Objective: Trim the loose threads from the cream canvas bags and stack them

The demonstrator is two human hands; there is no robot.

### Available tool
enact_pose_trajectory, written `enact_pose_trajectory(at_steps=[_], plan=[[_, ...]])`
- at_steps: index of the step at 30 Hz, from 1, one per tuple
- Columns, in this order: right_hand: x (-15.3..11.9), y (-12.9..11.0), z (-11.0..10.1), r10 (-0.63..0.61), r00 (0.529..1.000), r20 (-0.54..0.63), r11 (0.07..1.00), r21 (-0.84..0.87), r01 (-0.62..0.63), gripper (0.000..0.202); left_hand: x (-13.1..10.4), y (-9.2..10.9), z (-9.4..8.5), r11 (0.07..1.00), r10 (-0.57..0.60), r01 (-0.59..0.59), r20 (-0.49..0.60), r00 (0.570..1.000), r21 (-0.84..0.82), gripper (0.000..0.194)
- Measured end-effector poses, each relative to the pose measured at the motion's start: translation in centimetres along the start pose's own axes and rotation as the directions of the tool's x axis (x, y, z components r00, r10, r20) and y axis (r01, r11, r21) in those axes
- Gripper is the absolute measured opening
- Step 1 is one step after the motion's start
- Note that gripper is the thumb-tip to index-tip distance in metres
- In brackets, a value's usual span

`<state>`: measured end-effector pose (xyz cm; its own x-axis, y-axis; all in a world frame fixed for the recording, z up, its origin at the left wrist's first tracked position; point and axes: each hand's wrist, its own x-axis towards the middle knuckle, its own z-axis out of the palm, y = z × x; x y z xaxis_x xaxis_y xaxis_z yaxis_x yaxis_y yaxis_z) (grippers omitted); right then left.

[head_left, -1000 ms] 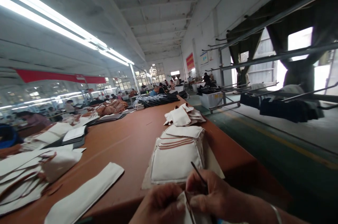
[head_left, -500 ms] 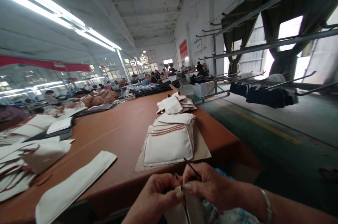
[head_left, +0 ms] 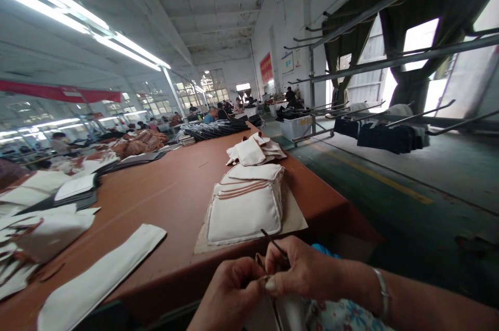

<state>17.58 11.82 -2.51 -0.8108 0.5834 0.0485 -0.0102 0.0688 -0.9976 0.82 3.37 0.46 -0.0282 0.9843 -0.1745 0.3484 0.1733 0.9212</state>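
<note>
At the table's front edge my left hand (head_left: pixel 236 287) pinches the top of a pale fabric piece (head_left: pixel 290 313) with a dark edge. My right hand (head_left: pixel 300 268) is closed against it, fingertips meeting those of my left. A thin dark strip or tool (head_left: pixel 274 243) sticks out up and left from my right fingers; I cannot tell which it is. Just beyond the hands, a stack of cream pouches (head_left: pixel 244 211) with brown trim lies on a paper sheet (head_left: pixel 295 214). Smaller cream pieces (head_left: pixel 251 151) are heaped behind it.
The brown table (head_left: pixel 156 193) carries a long cream piece (head_left: pixel 103 274) at front left and cream pieces with brown straps (head_left: pixel 50 235) at far left. Dark bundles (head_left: pixel 214 129) lie at its far end. A metal rack (head_left: pixel 390 61) stands right, beside a white bin (head_left: pixel 296 127).
The view has shifted slightly, so table and stacks sit a little further left. My fingertips have drawn together over the top of the fabric piece.
</note>
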Motion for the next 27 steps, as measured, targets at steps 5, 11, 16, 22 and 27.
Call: enact_pose_trajectory(at_steps=[5, 11, 16, 22, 27], plan=[[-0.2, -0.8, 0.2, 0.003, 0.998, -0.067, 0.995, -0.102, -0.009, 0.008, -0.6, 0.7, 0.4, 0.977, 0.089, -0.072, -0.079, 0.993, 0.202, 0.014], [-1.8, -0.1, 0.3, -0.319, 0.945, -0.071, 0.927, -0.230, 0.295, 0.002, -0.6, -0.5, 0.0, 0.997, -0.036, 0.041, 0.071, 0.997, -0.067, 0.029], [-2.7, 0.1, -0.6, -0.601, 0.786, 0.145, 0.665, -0.456, 0.592, 0.008, -0.7, -1.4, 0.5, 0.962, -0.074, 0.100, 0.111, 0.991, -0.254, 0.059], [-3.4, 0.9, -1.2, -0.672, 0.678, 0.298, 0.442, -0.573, 0.690, 0.008, -0.4, -2.8, 0.7, 0.988, -0.031, 0.060, 0.191, 0.981, -0.145, 0.055], [-3.5, 0.3, -1.7, -0.420, 0.898, 0.130, 0.874, -0.207, 0.439, 0.020, -1.4, -1.5, 0.8, 0.999, 0.029, -0.035, 0.143, 0.989, 0.035, 0.050]])
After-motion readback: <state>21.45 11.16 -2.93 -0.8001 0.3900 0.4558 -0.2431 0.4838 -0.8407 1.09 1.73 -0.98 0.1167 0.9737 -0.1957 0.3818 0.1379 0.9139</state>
